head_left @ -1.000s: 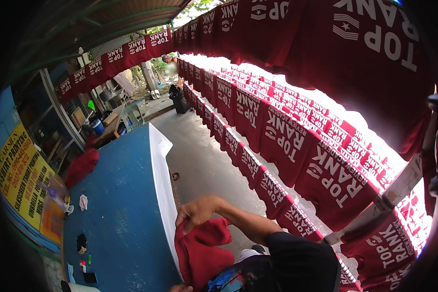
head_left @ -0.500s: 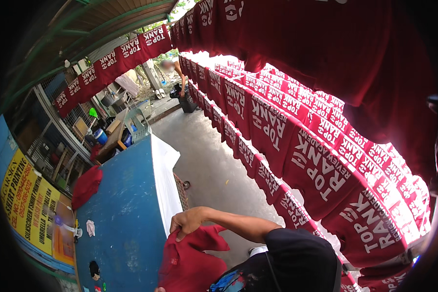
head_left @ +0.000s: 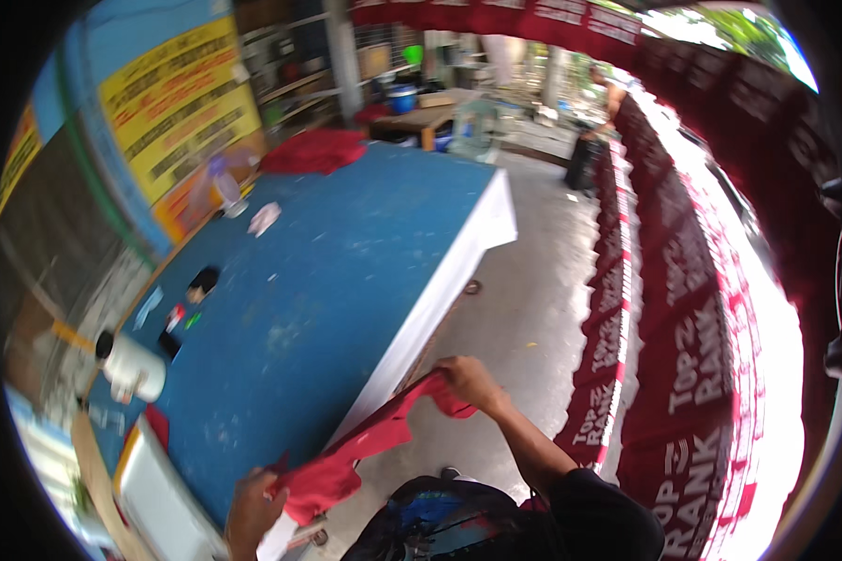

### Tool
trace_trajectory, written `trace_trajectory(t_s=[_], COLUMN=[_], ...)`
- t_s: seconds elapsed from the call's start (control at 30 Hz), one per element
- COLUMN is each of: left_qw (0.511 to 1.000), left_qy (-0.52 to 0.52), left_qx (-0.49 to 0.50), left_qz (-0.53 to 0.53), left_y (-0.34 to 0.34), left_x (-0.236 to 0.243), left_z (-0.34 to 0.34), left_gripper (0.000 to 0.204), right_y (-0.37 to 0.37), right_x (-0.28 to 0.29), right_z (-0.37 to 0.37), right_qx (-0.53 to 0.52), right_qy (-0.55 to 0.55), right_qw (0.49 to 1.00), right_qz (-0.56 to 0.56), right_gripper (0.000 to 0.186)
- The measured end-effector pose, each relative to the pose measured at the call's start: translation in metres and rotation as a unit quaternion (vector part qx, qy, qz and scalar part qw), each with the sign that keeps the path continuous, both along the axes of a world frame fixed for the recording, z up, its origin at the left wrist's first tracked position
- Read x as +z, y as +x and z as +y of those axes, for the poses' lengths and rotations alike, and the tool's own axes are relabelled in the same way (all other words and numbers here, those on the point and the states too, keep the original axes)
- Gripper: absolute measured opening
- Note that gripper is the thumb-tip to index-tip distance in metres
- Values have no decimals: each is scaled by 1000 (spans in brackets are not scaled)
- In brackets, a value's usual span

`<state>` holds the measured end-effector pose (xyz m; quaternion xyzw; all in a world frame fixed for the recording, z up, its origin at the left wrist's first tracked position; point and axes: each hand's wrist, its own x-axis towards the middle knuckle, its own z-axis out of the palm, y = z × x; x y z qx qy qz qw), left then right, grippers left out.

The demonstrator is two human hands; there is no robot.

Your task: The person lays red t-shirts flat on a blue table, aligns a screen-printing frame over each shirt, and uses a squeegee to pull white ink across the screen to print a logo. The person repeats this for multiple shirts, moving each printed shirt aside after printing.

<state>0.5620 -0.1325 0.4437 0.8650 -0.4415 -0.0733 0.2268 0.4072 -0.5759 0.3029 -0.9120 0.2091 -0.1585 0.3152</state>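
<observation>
A dark red T-shirt (head_left: pixel 370 441) is stretched in a sagging strip between my two hands, over the near edge of the blue table (head_left: pixel 313 309). My right hand (head_left: pixel 471 381), closed, grips its far end beyond the table edge, above the floor. Down at the lower left, my left hand (head_left: pixel 254 505) is closed on the other end and somewhat blurred. Along the table's right side hangs a white cloth (head_left: pixel 426 309), partly behind the shirt.
Rows of printed red shirts (head_left: pixel 669 374) hang along the right. On the table lie a red cloth pile (head_left: pixel 315 151), a pale crumpled cloth (head_left: pixel 264 219) and a white jug (head_left: pixel 133 367). A fan (head_left: pixel 223 184) stands by the wall. Farther off, a person (head_left: pixel 614 101) bends near a black container (head_left: pixel 585 161).
My view has swung left toward the table. The shirt, earlier hanging bunched at the table edge, is now spread out between both hands. My left hand has come more fully into view.
</observation>
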Motion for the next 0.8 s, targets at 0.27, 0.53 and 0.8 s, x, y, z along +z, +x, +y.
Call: trace_trajectory(t_s=[0.27,0.53,0.8], left_qw=[840,811,776], left_qy=[-393,-425,-430], left_qx=[298,389,406], left_qz=[227,104,-219], left_y=[-30,-30,96], left_x=[-57,4,116], left_z=[72,154,177], left_gripper=[14,17,23], right_y=[35,73,273], right_x=[10,134,259], right_z=[65,71,89], right_qx=[-63,34,108], right_qy=[295,-47,-63], right_qw=[931,953,919], right_qz=[-206,-296,-375], right_gripper=[19,21,22])
